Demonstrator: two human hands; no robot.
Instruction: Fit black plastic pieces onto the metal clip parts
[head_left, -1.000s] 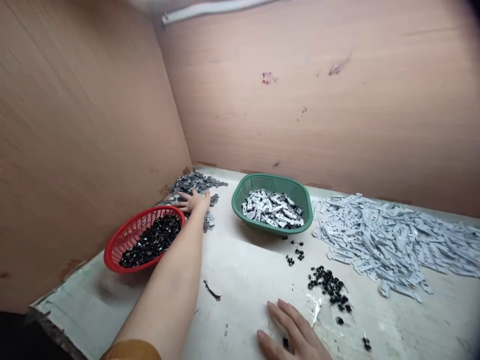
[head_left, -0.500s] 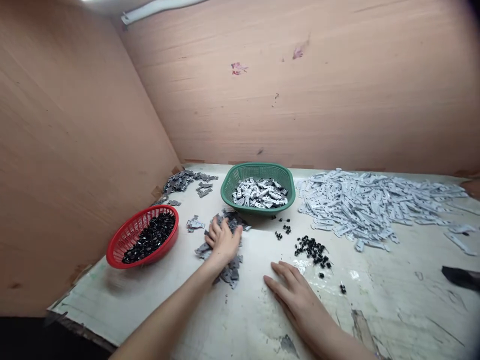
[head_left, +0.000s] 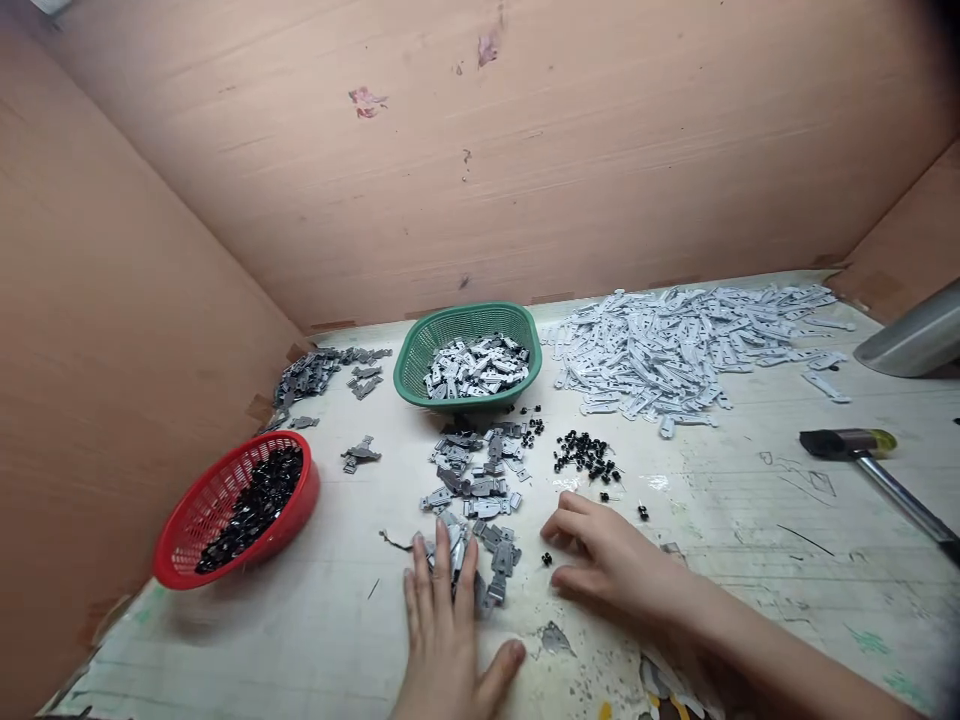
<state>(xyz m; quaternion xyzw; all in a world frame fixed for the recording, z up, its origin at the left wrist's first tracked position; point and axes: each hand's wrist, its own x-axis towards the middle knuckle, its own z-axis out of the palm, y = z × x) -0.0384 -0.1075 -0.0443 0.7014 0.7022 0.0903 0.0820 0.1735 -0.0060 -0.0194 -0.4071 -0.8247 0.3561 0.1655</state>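
Note:
Spread flat, my left hand [head_left: 446,625] rests its fingers on the near end of a heap of flat grey metal clips [head_left: 480,485]. To its right, my right hand [head_left: 611,550] is held low over the table with fingers curved and a gap between thumb and forefinger. One small black piece [head_left: 547,559] lies just left of that gap, apart from the fingertips. Beyond my right hand sits a cluster of small black pieces with thin pins [head_left: 586,456]. Behind the grey heap stands a green basket [head_left: 405,375] holding white and grey parts.
A red basket [head_left: 176,530] of shiny black parts stands at the left. Long white parts [head_left: 660,345] are piled at the back right. A hammer [head_left: 847,443] lies at the right, near a slanted metal tube [head_left: 915,335]. Wooden panels [head_left: 420,190] enclose the table.
My left hand has drawn back toward me, and the grey clips are spread nearer. My right hand has turned, its fingers now curved beside a black piece. The view has shifted right.

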